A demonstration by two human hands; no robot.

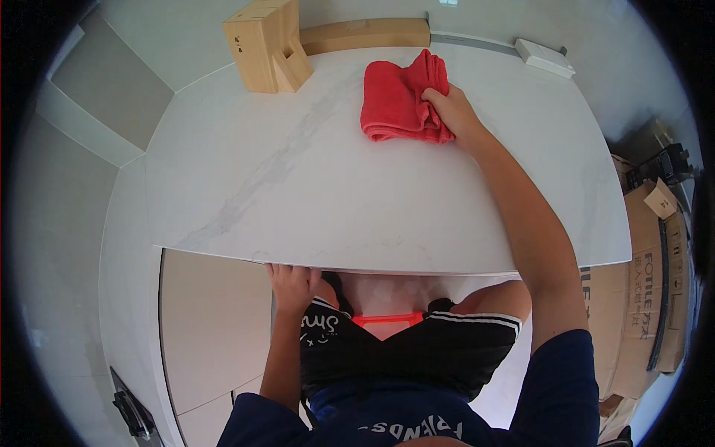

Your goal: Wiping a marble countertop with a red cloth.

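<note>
A folded red cloth (394,103) lies towards the back of a white marbled countertop (335,195). My right hand (453,112) grips its right side, the thumb on top and the other fingers hidden behind the folds. That arm stretches forward across the counter. Down at the counter's front edge is my left hand (293,282), away from the cloth. Its knuckles are bent against the edge, and the fingertips are out of sight, so whether it grips anything does not show.
A wooden knife block (262,50) stands at the back left, beside a long brown cardboard box (366,36). Along the back right wall is a small white box (544,57). Large cardboard cartons (637,313) stand right of the counter. Cabinet fronts (218,318) are below left.
</note>
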